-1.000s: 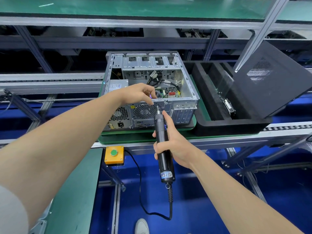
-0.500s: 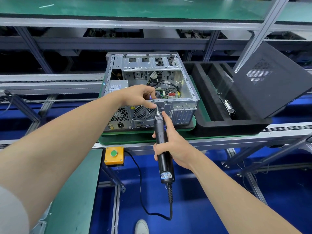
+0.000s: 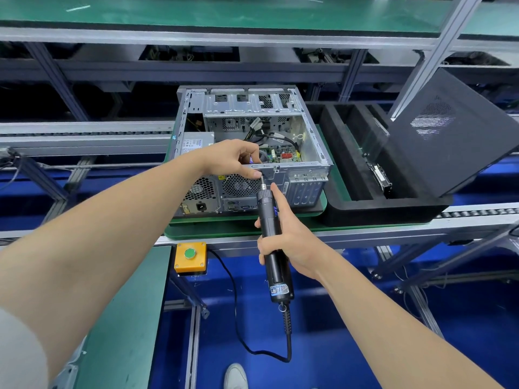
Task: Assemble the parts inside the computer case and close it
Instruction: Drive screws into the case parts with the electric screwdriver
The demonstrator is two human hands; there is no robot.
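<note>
Silver steel computer case (image 3: 309, 169) lies open on green surface (image 3: 213, 233); black vented side panel (image 3: 449, 136) unfitted alongside. Right hand (image 3: 289, 237) grip closed round black electric screwdriver (image 3: 271, 234); left hand (image 3: 233, 158) pinches case rim. Fastening judged unfinished.

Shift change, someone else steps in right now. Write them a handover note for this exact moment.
Hands: the left hand grips the rear top edge of the computer case; the right hand holds the electric screwdriver, bit at that edge.
Things: case open; side panel leans on the black foam tray, right.
Done: board and power supply inside.
Left: finish this fastening, fit the panel.
</note>
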